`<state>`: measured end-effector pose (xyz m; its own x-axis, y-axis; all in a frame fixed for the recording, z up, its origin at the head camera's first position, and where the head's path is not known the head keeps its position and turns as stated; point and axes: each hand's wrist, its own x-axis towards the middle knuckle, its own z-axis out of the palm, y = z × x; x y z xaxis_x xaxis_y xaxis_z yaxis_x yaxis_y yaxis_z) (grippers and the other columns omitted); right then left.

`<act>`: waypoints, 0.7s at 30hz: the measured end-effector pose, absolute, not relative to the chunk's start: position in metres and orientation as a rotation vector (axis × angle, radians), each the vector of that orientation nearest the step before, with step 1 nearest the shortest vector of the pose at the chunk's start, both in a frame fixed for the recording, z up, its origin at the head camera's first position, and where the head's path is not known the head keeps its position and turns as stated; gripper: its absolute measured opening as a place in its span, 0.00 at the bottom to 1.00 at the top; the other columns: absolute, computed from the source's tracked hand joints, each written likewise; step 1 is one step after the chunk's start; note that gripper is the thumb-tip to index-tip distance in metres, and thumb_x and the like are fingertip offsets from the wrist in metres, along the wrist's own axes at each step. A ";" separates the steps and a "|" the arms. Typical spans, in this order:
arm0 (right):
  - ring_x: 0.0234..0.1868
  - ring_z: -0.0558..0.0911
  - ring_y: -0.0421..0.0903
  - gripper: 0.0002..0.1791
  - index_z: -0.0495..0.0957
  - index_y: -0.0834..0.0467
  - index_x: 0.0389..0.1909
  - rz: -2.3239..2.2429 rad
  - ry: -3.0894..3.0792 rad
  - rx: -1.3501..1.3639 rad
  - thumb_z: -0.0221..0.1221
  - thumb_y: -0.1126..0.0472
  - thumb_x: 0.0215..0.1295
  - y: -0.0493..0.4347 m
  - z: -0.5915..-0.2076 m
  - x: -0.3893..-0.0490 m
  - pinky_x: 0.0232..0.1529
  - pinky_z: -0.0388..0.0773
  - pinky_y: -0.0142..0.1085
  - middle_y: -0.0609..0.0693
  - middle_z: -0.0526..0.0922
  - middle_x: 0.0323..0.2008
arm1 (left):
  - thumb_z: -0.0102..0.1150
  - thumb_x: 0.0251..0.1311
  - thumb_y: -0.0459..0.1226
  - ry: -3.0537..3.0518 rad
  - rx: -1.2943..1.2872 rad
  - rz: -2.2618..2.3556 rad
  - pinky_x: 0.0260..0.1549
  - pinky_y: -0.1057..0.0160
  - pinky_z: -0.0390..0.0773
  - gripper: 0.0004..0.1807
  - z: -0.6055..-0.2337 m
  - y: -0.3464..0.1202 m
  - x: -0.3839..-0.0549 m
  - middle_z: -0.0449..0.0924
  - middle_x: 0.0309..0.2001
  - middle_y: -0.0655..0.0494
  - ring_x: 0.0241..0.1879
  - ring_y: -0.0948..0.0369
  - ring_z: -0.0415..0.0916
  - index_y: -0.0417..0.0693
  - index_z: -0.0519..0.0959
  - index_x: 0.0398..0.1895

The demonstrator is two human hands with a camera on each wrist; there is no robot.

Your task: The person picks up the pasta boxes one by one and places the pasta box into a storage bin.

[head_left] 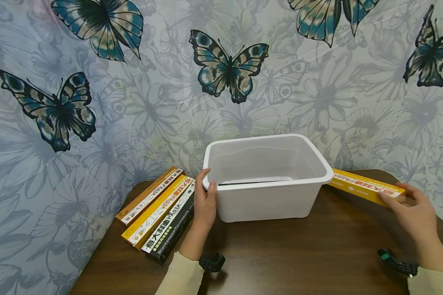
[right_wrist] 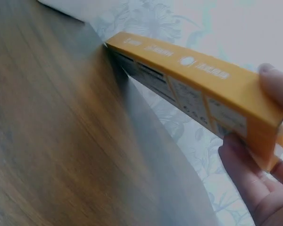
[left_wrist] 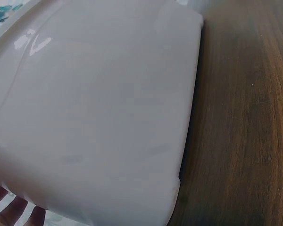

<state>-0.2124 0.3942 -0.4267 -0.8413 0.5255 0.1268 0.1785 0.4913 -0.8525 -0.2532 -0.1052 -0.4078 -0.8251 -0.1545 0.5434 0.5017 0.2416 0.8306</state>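
- Butterfly-patterned backdrop (head_left: 229, 71) behind a brown table (head_left: 280, 254);
- left hand (head_left: 205, 203) grips the front-left corner of a white bin (head_left: 267, 203), standing on the table;
- right hand (head_left: 415, 209) pinches one end of a yellow box (head_left: 365, 186), right of the bin;
- three pasta boxes (head_left: 158, 211) lie side by side, left of the bin.

Head cam looks fwd/down; close wrist cams also see bin (head_left: 266, 203) (L), yellow box (head_left: 361, 186) (R).
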 end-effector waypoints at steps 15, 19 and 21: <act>0.38 0.74 0.24 0.45 0.61 0.43 0.75 1.956 -1.633 -0.536 0.69 0.65 0.59 0.381 -0.413 -0.209 0.28 0.76 0.17 0.30 0.62 0.59 | 0.46 0.70 0.45 -1.986 -0.324 -1.634 0.63 0.44 0.64 0.25 -0.408 -0.106 -0.253 0.65 0.69 0.48 0.63 0.52 0.66 0.55 0.65 0.69; 0.37 0.77 0.27 0.44 0.63 0.46 0.74 2.017 -1.515 -0.484 0.69 0.69 0.58 0.381 -0.411 -0.210 0.28 0.78 0.19 0.31 0.63 0.54 | 0.45 0.70 0.45 -1.985 -0.330 -1.640 0.63 0.45 0.64 0.25 -0.408 -0.106 -0.253 0.65 0.70 0.48 0.64 0.53 0.66 0.55 0.65 0.69; 0.38 0.77 0.28 0.43 0.65 0.46 0.73 2.026 -1.485 -0.481 0.68 0.70 0.57 0.381 -0.410 -0.210 0.28 0.78 0.20 0.32 0.64 0.53 | 0.45 0.70 0.45 -1.983 -0.331 -1.640 0.63 0.45 0.64 0.25 -0.408 -0.106 -0.253 0.65 0.69 0.48 0.63 0.53 0.66 0.54 0.65 0.69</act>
<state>-0.2099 0.3807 -0.4103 -0.7693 0.6372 0.0474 -0.2369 -0.2156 -0.9473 -0.2534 -0.1057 -0.4081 -0.8236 -0.1482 0.5475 0.5100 0.2290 0.8291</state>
